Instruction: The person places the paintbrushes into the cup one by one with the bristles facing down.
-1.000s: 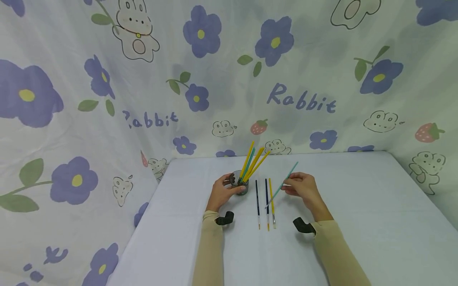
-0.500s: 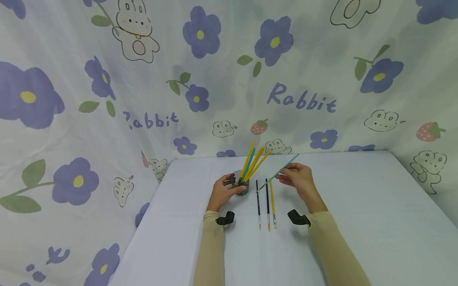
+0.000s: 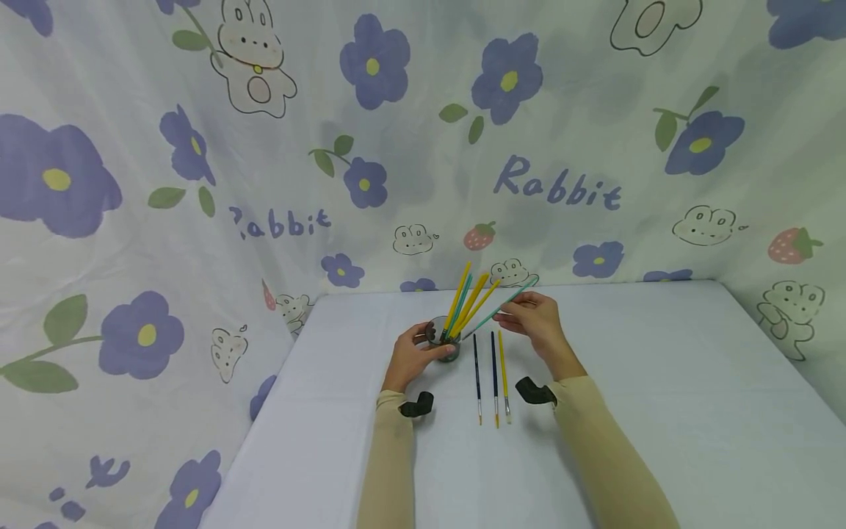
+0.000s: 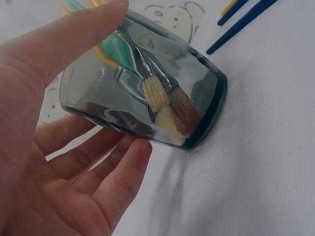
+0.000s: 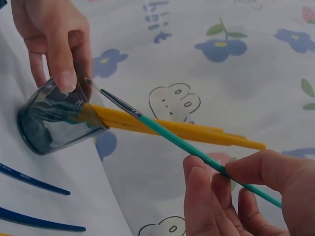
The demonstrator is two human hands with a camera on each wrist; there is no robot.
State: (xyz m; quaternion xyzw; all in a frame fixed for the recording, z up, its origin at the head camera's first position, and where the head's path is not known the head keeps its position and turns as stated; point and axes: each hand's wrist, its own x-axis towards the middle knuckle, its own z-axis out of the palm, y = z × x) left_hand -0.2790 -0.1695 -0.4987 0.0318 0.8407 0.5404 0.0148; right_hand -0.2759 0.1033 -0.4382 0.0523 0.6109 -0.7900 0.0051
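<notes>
My left hand (image 3: 411, 358) grips a dark-tinted clear glass (image 4: 142, 88), thumb on one side and fingers round the other. Inside it stand several yellow and green paintbrushes, bristles down, their yellow handles (image 5: 192, 132) leaning out past the rim. Between thumb and fingertips my right hand (image 3: 534, 317) pinches a thin green paintbrush (image 5: 172, 138). That brush slants with its bristle end pointing down towards the glass, and its tip overlaps the glass's rim in the right wrist view. Two dark blue paintbrushes (image 3: 494, 375) and a yellow paintbrush (image 3: 504, 371) lie side by side between my forearms.
A white cloth covers the table (image 3: 661, 411). Behind it hangs a curtain (image 3: 423, 147) printed with flowers and rabbits, close to the table's far edge. Dark wrist mounts (image 3: 418, 404) sit on both sleeves.
My right hand has moved left and a little away from me, bringing the green paintbrush from over the lying brushes to the glass. My left hand keeps its hold on the glass.
</notes>
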